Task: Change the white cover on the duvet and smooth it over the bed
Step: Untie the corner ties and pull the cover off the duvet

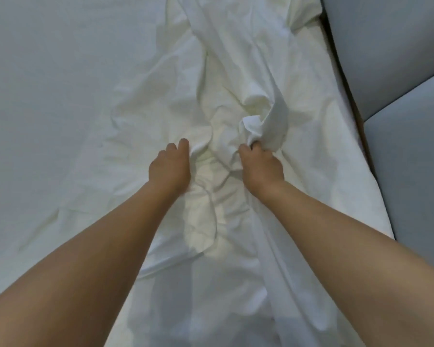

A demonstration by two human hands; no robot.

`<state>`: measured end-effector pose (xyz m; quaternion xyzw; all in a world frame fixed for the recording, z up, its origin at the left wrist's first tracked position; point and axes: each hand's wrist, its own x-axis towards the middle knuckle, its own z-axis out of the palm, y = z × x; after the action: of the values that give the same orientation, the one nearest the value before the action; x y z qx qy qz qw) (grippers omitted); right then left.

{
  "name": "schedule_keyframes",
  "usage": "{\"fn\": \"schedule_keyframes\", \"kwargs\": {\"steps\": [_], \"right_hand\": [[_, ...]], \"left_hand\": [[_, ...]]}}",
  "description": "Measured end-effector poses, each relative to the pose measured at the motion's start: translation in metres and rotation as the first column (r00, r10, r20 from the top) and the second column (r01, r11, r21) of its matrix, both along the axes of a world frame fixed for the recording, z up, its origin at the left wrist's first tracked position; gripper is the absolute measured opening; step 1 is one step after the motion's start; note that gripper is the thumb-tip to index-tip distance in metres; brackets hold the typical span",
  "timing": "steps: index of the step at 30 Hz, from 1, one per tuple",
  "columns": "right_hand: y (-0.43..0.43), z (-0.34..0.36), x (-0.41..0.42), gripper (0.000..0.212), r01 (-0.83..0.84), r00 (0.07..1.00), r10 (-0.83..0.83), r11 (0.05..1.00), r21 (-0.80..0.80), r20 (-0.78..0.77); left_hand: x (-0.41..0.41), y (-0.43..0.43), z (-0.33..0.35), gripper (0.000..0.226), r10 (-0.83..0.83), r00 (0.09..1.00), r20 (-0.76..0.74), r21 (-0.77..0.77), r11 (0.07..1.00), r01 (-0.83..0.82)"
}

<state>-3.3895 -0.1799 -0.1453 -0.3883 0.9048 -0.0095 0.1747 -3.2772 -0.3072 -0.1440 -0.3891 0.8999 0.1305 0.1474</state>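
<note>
A white duvet cover [236, 78] lies crumpled in a long heap down the middle of the bed, running from the far end toward me. My left hand [169, 169] rests on its folds with the fingers curled into the cloth beside a raised crease. My right hand [261, 165] is clenched around a bunched-up fold of the cover, which stands up in a knot just beyond the knuckles. Both forearms reach out from the bottom of the view. Whether the duvet is inside the cover cannot be told.
A flat white bed sheet [48, 83] spreads out to the left of the heap. Grey padded headboard panels [391, 58] stand along the right edge of the bed, with a dark gap between them and the mattress.
</note>
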Motion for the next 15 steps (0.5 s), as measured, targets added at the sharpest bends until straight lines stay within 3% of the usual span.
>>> {"fn": "schedule_keyframes", "kwargs": {"steps": [1, 3, 5, 6, 7, 9, 12, 15], "right_hand": [[0.000, 0.010, -0.017, 0.032, 0.026, 0.999, -0.027, 0.998, -0.061, -0.024], [0.011, 0.038, -0.069, 0.030, 0.261, 0.952, -0.291, 0.934, -0.244, -0.098], [0.038, 0.067, -0.124, 0.031, 0.495, 0.771, -0.615, 0.743, -0.451, -0.168], [0.052, 0.076, -0.140, 0.036, 0.561, 0.685, -0.705, 0.672, -0.483, -0.185], [0.060, 0.079, -0.144, 0.042, 0.597, 0.651, -0.729, 0.663, -0.451, -0.210], [0.061, 0.069, -0.128, 0.062, 0.577, 0.735, -0.633, 0.772, -0.266, -0.242], [0.055, 0.041, -0.077, 0.091, 0.478, 0.876, -0.468, 0.875, 0.076, -0.117], [0.053, 0.019, -0.030, 0.085, 0.333, 0.941, -0.338, 0.937, 0.107, 0.034]], "left_hand": [[0.001, -0.001, 0.002, 0.047, 0.014, 1.000, -0.001, -0.013, 1.000, -0.014], [0.003, -0.002, 0.004, 0.052, 0.017, 1.000, 0.018, -0.031, 0.999, -0.017], [0.004, -0.001, 0.004, 0.057, 0.014, 0.998, 0.065, -0.040, 0.999, -0.011], [0.003, 0.000, 0.004, 0.059, 0.039, 0.996, 0.083, -0.032, 0.999, -0.036], [0.000, 0.002, 0.003, 0.062, 0.086, 0.992, 0.097, -0.003, 0.996, -0.086], [-0.006, 0.008, 0.002, 0.077, 0.214, 0.968, 0.128, 0.100, 0.969, -0.228], [-0.007, 0.021, -0.004, 0.090, 0.274, 0.938, 0.213, 0.150, 0.939, -0.308], [0.005, 0.014, -0.008, 0.052, 0.104, 0.968, 0.227, 0.024, 0.993, -0.113]]}}
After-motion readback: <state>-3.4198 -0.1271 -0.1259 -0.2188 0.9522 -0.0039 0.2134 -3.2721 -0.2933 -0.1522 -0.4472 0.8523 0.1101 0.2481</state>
